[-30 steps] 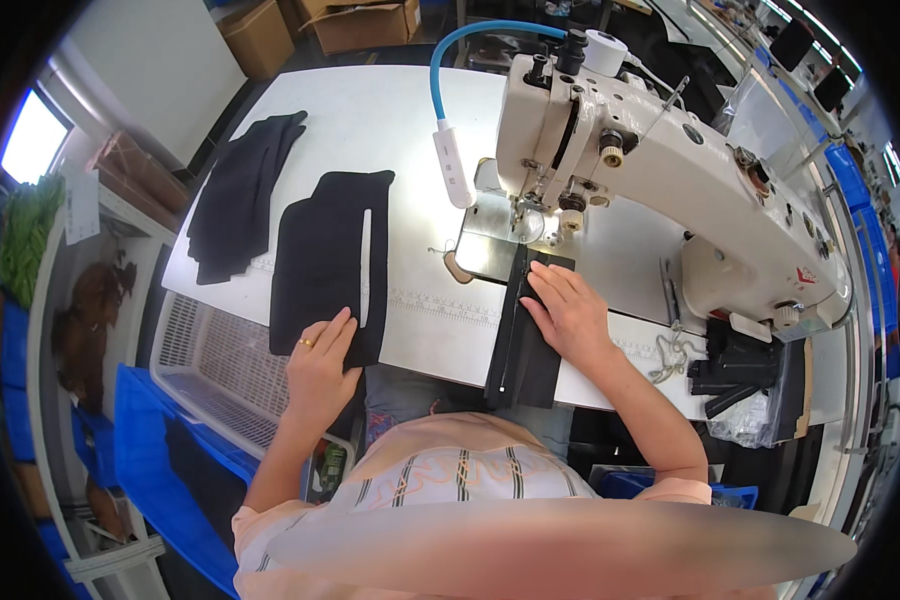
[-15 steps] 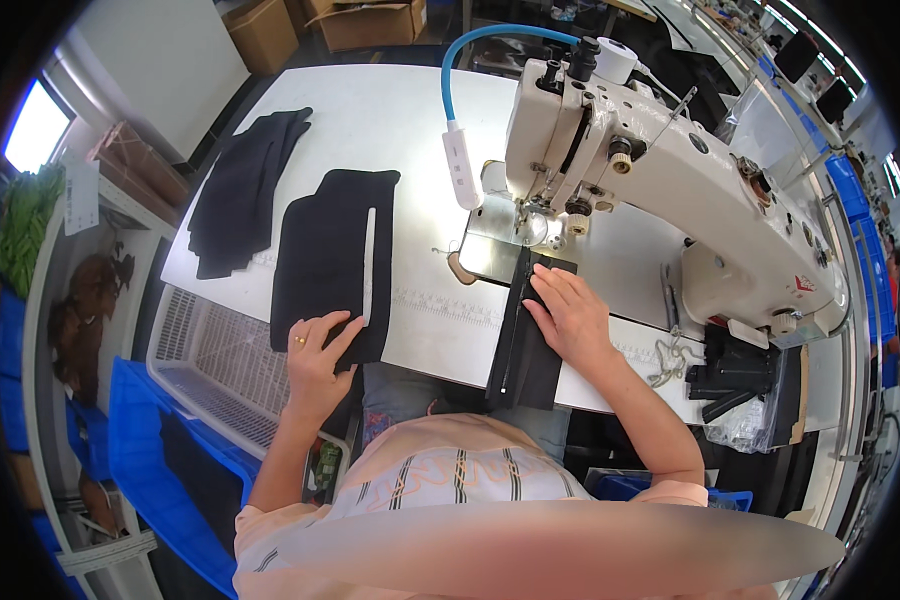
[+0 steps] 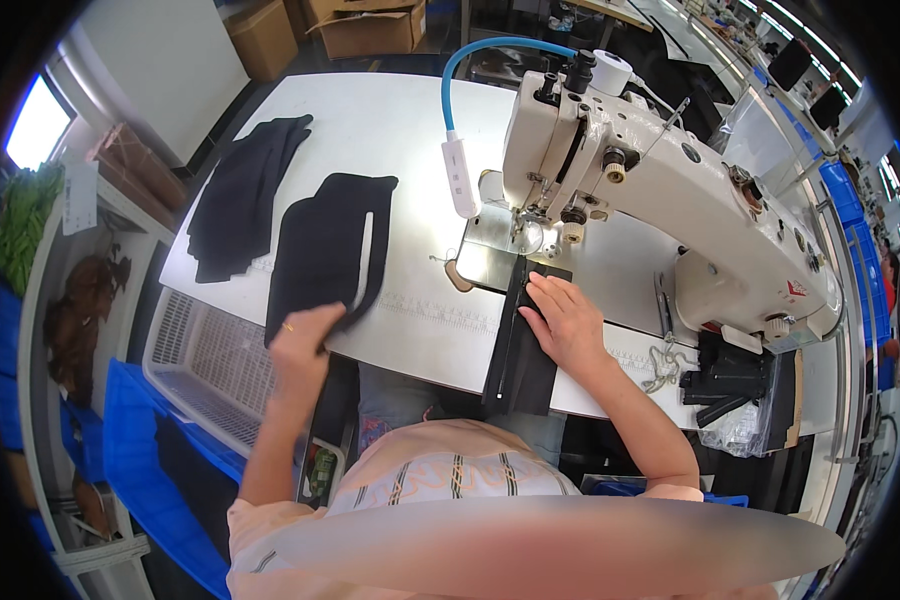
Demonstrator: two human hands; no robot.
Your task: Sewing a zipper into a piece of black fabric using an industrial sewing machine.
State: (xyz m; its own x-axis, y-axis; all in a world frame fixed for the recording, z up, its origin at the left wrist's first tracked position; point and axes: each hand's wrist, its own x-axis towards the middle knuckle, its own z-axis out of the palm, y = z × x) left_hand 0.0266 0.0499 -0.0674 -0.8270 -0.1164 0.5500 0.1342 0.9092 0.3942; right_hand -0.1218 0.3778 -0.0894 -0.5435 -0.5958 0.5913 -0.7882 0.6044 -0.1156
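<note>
My left hand (image 3: 305,338), slightly blurred, has its fingers closed on the near edge of a black fabric panel (image 3: 320,240). A long narrow slot in that panel shows white, and its near right corner lifts and curls. My right hand (image 3: 567,322) lies with outstretched fingers on a black fabric strip with a zipper (image 3: 526,365), thumb apart. The strip's far end reaches close to the presser foot of the sewing machine (image 3: 610,150); its near end hangs over the table edge. A stack of black fabric pieces (image 3: 245,200) lies at the far left.
The white table (image 3: 370,110) carries scissors (image 3: 662,300), a thin chain (image 3: 660,370) and folded black pieces (image 3: 735,375) at right. A blue-hosed white nozzle (image 3: 460,175) hangs beside the needle area. A white plastic basket (image 3: 200,360) and blue bin (image 3: 135,440) stand at left.
My left hand has gone from flat fingers on the panel to a closed grip on its near edge, pulling it slightly toward me and left. The right hand stays on the zipper strip.
</note>
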